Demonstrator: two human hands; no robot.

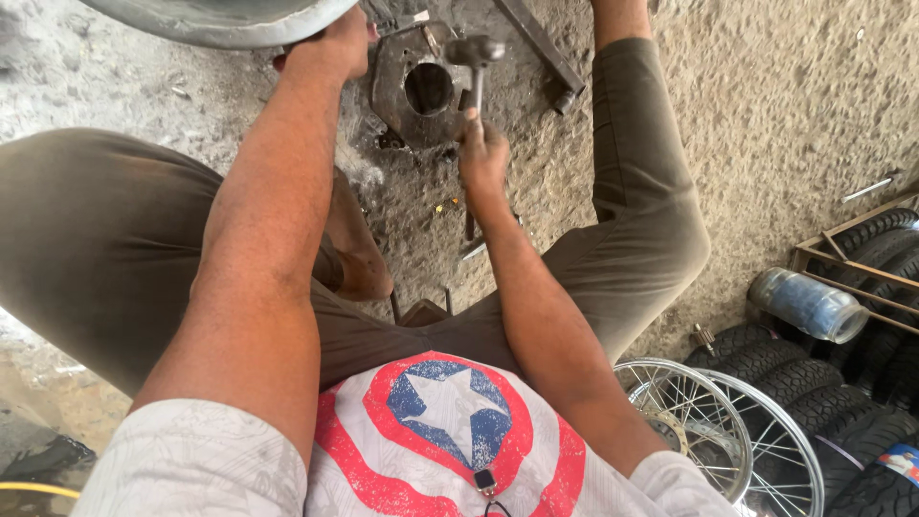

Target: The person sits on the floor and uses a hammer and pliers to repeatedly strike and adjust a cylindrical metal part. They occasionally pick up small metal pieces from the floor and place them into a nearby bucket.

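Rough concrete floor, dusty and stained, formed the work surface, with 2 spoked wheels and a stack of tyres at the near right and a plastic bottle lying beside them. At the far centre, a flat metal plate with 1 round hole lay on the ground between the seated person's knees.

The right hand was closed in a full fist around the handle of a hammer, whose head was raised just above the plate's right edge. The step in hand appeared to be striking the plate or a part on it; the next blow would call for a short, straight drop onto the target.

The left hand was curled shut at the plate's far left, under the rim of a grey tyre. Its grip appeared to be on a red-handled tool; the fingers were hidden, so this could not be confirmed.
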